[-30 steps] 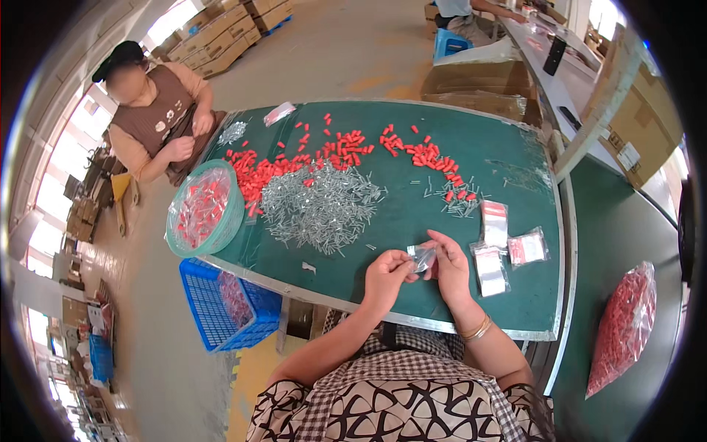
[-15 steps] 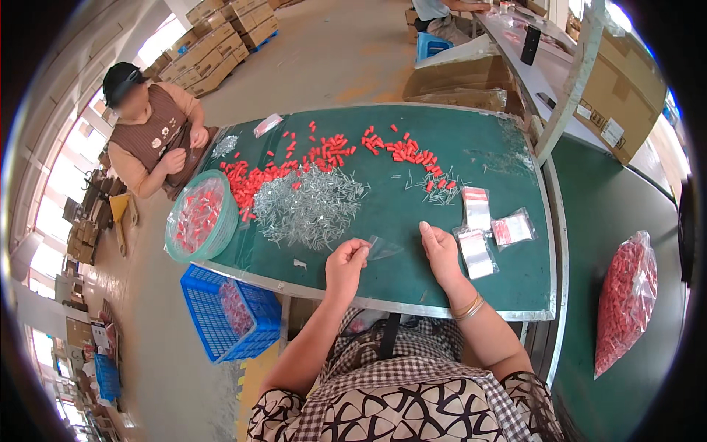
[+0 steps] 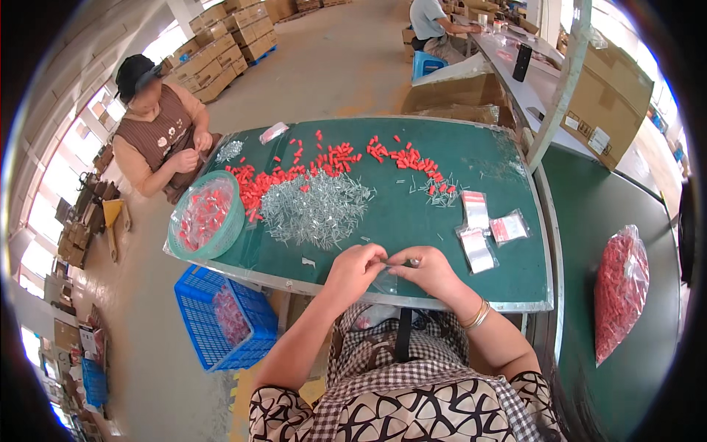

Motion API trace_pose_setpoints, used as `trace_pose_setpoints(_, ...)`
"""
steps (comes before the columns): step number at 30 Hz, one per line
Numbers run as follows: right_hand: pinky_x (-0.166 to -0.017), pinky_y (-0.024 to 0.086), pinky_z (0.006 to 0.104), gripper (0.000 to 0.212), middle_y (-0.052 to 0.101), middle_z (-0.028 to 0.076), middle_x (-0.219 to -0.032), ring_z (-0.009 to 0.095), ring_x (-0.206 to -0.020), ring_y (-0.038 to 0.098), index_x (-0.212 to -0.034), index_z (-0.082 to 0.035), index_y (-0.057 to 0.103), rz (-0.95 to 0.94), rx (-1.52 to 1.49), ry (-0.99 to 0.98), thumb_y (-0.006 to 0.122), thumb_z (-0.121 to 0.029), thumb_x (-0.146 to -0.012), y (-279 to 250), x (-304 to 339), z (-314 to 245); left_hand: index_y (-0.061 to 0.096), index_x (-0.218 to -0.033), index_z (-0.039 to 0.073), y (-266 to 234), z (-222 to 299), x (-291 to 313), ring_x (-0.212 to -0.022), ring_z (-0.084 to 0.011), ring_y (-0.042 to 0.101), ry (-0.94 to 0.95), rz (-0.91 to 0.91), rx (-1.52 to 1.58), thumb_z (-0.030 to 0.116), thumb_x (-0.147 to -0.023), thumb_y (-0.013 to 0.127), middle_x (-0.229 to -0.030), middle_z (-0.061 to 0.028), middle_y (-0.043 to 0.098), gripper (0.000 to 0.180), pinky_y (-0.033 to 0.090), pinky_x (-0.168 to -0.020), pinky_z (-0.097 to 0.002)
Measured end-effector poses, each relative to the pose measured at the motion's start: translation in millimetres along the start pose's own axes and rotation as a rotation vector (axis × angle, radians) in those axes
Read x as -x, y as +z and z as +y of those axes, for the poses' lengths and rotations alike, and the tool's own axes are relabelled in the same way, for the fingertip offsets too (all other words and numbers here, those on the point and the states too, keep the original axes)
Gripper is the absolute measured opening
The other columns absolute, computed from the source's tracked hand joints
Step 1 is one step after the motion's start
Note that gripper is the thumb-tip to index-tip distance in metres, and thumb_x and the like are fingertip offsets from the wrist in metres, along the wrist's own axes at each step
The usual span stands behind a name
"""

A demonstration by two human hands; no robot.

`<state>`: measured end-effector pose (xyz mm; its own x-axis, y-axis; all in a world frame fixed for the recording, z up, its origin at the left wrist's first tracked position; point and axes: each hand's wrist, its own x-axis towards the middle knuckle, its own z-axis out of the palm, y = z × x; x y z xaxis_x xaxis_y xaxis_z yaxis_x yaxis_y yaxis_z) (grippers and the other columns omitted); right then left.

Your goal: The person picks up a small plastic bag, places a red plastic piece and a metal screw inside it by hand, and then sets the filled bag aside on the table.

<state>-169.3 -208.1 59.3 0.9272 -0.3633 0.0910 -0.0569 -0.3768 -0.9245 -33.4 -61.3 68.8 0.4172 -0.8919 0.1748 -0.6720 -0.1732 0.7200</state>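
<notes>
Near the front edge of the green table, my left hand (image 3: 355, 271) and my right hand (image 3: 429, 272) meet with fingertips pinched. Between them they hold the top of a small clear plastic bag (image 3: 386, 283), which hangs down toward me. Whether anything is in the bag cannot be made out. Beyond my left hand lies a large heap of silver screws (image 3: 315, 210). Red plastic wall plugs (image 3: 254, 186) spread behind and left of it. A smaller group of red plugs (image 3: 412, 160) lies farther back, with a few loose screws (image 3: 444, 193). Right of my hands are stacks of flat clear bags (image 3: 478, 249).
A green basket (image 3: 237, 221) with bagged red plugs stands at the table's left end. Below it is a blue crate (image 3: 213, 324). A co-worker (image 3: 158, 129) works at the far left corner. A big bag of red plugs (image 3: 622, 295) lies on the right-hand table.
My right hand has moved left to meet my left hand, and its fingers now grip the small bag too. The bag now hangs below my fingers, closer to the table edge.
</notes>
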Motion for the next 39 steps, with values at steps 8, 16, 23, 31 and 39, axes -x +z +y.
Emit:
trace_pose_setpoints(8,-0.070,0.049,0.0281,0.015,0.069,0.008,-0.082,0.014,-0.075,0.065,-0.093,-0.002,0.070,0.055,-0.143,0.210,0.065,-0.015,-0.087,19,5,-9,0.056,-0.116,0.002,21,-24,17,-0.077,-0.0045,0.054,-0.181,0.081,0.677,-0.001,-0.087,0.061,-0.084,0.0014,0.059,0.029,0.045,-0.069,-0.0220)
trace_pose_setpoints(16,-0.063,0.047,0.0281,0.016,0.067,0.007,-0.075,0.012,-0.068,0.060,-0.084,-0.001,0.068,-0.062,-0.042,0.212,0.067,-0.017,-0.087,25,-4,-9,0.056,-0.117,-0.001,21,-23,20,-0.079,-0.0064,0.056,-0.251,0.181,0.792,0.000,-0.089,0.059,-0.089,-0.0007,0.061,0.029,0.046,-0.072,-0.0215)
trace_pose_setpoints(23,-0.048,0.040,0.0258,0.020,0.057,0.002,-0.064,0.009,-0.054,0.050,-0.077,-0.002,0.065,0.086,0.059,-0.066,0.069,-0.020,-0.086,38,-24,17,0.050,-0.125,-0.002,28,-36,10,-0.079,-0.0094,0.059,-0.216,0.219,1.013,-0.002,-0.088,0.059,-0.087,-0.0043,0.063,0.037,0.047,-0.070,-0.0226)
trace_pose_setpoints(31,-0.045,0.040,0.0210,0.019,0.059,0.001,-0.073,0.006,-0.051,0.049,-0.087,-0.002,0.068,-0.077,-0.269,0.241,0.064,-0.020,-0.090,9,-52,17,0.045,-0.132,0.001,12,-41,-20,-0.077,-0.0056,0.056,-0.230,0.192,0.686,-0.007,-0.087,0.057,-0.089,-0.0031,0.062,0.047,0.045,-0.068,-0.0195)
trace_pose_setpoints(39,-0.045,0.039,0.0211,0.018,0.060,-0.001,-0.069,0.005,-0.051,0.047,-0.091,-0.002,0.069,-0.127,-0.362,0.325,0.063,-0.019,-0.090,-6,-66,41,0.054,-0.127,0.005,17,-48,-49,-0.072,-0.0071,0.056,-0.226,0.115,0.531,-0.005,-0.085,0.060,-0.084,-0.0019,0.063,0.043,0.046,-0.066,-0.0226)
